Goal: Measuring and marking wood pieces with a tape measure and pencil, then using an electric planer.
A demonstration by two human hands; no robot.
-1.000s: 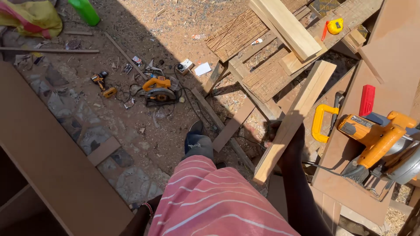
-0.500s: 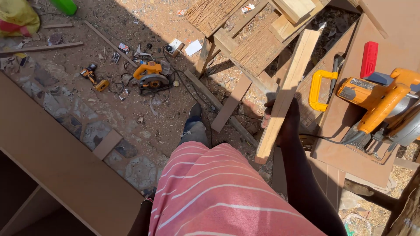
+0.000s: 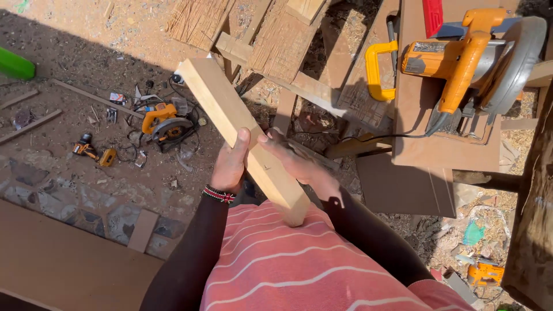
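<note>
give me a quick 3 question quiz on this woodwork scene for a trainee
1. True or false: both hands are on the pale rectangular wooden block.
2. Which hand wears the beaded red, black and white bracelet? A. left hand B. right hand
3. Fill in: the orange and silver circular saw rests on a flat brown ____.

Key
1. True: the left hand grips it from one side, the right hand lies against the other.
2. A
3. board
</note>
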